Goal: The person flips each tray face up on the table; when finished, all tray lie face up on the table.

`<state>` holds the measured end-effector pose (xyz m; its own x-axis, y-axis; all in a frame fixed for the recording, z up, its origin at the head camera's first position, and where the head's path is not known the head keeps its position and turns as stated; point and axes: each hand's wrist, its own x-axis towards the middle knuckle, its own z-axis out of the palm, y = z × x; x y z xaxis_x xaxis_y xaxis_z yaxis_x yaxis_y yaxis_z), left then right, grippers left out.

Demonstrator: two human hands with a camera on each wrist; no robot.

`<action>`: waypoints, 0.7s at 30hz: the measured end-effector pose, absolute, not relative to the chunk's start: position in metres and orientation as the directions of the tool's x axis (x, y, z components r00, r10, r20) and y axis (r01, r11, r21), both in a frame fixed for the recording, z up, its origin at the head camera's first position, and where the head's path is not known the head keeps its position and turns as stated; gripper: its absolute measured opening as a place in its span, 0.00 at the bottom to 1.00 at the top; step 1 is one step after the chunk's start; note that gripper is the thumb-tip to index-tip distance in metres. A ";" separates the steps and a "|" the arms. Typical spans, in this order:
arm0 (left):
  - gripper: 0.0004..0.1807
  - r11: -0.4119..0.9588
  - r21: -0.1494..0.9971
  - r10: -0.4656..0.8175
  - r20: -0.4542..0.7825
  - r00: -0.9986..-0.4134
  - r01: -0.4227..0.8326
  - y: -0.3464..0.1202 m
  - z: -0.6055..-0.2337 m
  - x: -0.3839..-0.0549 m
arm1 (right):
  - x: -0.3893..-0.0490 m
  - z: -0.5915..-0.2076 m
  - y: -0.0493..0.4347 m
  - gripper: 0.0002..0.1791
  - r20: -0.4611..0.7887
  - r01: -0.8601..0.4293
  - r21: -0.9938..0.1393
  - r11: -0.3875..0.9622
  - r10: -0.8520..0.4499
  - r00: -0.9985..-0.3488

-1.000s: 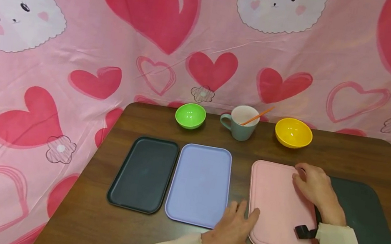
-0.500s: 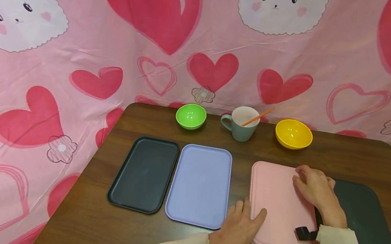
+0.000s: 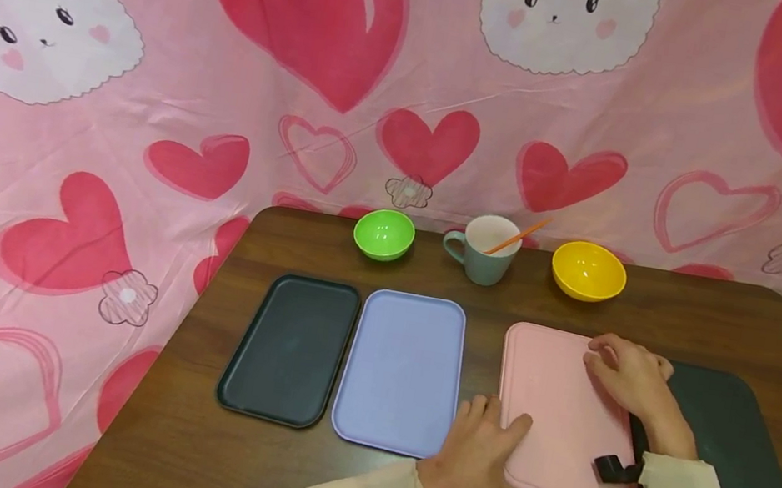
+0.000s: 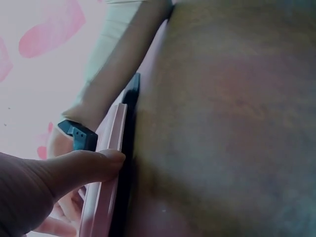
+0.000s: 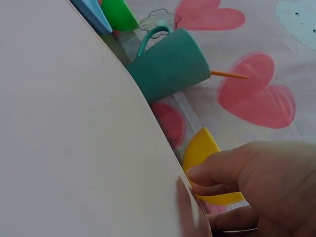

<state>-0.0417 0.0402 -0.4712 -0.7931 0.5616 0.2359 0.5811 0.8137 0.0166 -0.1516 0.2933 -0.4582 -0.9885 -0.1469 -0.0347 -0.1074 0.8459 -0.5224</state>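
A pink rectangular tray (image 3: 555,412) lies right of centre in the head view, partly over a dark green flat board (image 3: 745,466). My left hand (image 3: 472,463) rests at the tray's near left corner, its fingers spread along the left side. In the left wrist view, the thumb (image 4: 91,165) presses against the pink tray's near edge (image 4: 116,133), with a dark edge beneath. At the far right corner, my right hand (image 3: 631,385) holds the tray's rim with curled fingers. The right wrist view has the right hand (image 5: 269,187) touching the tray edge; some fingertips are hidden.
A blue tray (image 3: 402,372) and a black tray (image 3: 287,351) lie to the left. Along the back stand a green bowl (image 3: 383,234), a grey-green mug (image 3: 483,258) holding an orange stick (image 3: 525,234), and a yellow bowl (image 3: 587,271). A heart-patterned cloth (image 3: 357,62) hangs behind the table.
My left hand has shifted slightly right along the pink tray's near left corner. My right hand and the trays stay nearly in place; the head view has tilted a little.
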 end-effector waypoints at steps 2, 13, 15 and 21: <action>0.49 0.814 0.058 0.552 0.234 -0.800 0.578 0.039 -0.471 -0.043 | -0.151 -0.458 0.293 0.18 -0.032 -0.107 -0.529 0.842 -0.145 -0.989; 0.52 0.767 0.297 0.532 0.201 -0.822 0.569 0.034 -0.458 -0.050 | -0.152 -0.456 0.293 0.19 0.045 -0.109 -0.555 0.825 -0.102 -0.994; 0.51 0.739 0.358 0.534 0.204 -0.821 0.570 0.033 -0.455 -0.051 | -0.152 -0.455 0.294 0.20 0.055 -0.102 -0.566 0.818 -0.086 -0.995; 0.52 0.673 0.479 0.534 0.213 -0.818 0.564 0.030 -0.447 -0.053 | -0.150 -0.450 0.295 0.22 0.039 -0.055 -0.584 0.810 -0.040 -0.998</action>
<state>-0.0534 0.0301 -0.4469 -0.8182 0.5340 0.2132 0.5639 0.6729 0.4787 -0.1503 0.2948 -0.4503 -0.9985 -0.0396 0.0385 -0.0546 0.8100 -0.5839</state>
